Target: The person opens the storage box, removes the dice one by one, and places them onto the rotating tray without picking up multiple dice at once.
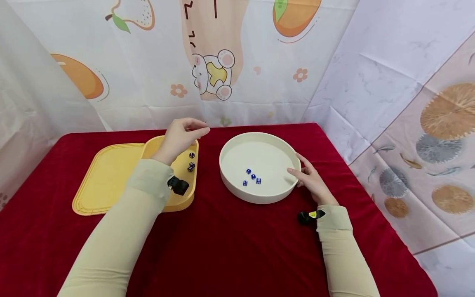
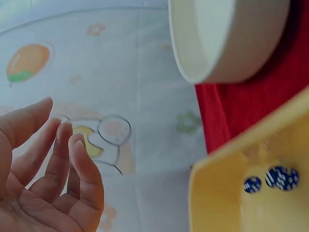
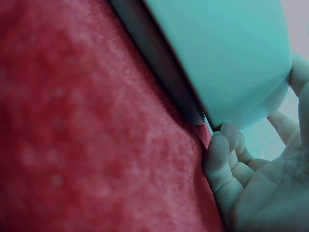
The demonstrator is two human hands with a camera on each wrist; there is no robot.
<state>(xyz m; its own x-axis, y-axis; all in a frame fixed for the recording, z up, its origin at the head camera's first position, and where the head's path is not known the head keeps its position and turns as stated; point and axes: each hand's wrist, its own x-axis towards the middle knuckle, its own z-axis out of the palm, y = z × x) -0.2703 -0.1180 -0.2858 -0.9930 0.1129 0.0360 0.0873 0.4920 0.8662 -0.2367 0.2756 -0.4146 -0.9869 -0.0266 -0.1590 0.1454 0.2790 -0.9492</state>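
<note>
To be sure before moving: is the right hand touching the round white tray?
Touching: the head view shows the right hand gripping the round white tray at its rim, thumb inside.

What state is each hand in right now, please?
Left hand: open, fingers loosely curved, nothing visibly held.
Right hand: holding the white tray by its rim.

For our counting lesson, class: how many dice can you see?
7 dice: four grouped in the white round tray; three in the yellow box, one apart and two close together. The left forearm may hide more.
</note>
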